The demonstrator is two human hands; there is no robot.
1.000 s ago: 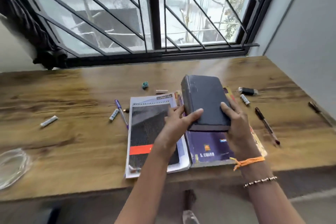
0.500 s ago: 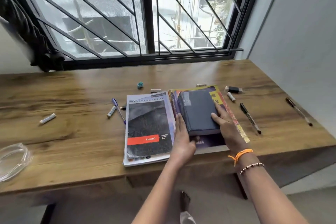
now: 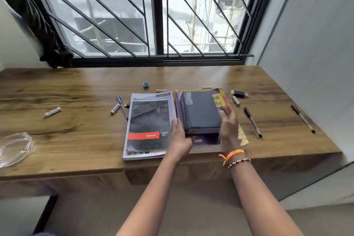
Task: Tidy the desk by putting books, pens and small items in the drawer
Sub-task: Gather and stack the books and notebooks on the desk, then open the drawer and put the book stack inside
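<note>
A dark blue hardback book (image 3: 201, 113) lies flat on a stack of books, above a purple-covered one (image 3: 206, 141). My left hand (image 3: 180, 137) lies against its left front corner, fingers straight along the side and thumb at the front edge. My right hand (image 3: 229, 130) is at the book's right side with fingers straight. To the left lies a spiral pad (image 3: 148, 120) on another notebook. A purple pen (image 3: 121, 107) lies left of the pad. Two black pens (image 3: 252, 121) (image 3: 302, 118) lie to the right.
On the wooden desk (image 3: 76, 140) lie small white sticks (image 3: 53, 111) (image 3: 115, 109) (image 3: 236, 100), a black object (image 3: 239, 94) and a teal bit (image 3: 146, 84). A clear plastic container (image 3: 13, 147) sits at the left front. A barred window runs behind; a grey wall stands to the right.
The dark blue book was held tilted up in both hands; it now lies flat on the stack. Both hands have slid to its sides with the fingers straightened.
</note>
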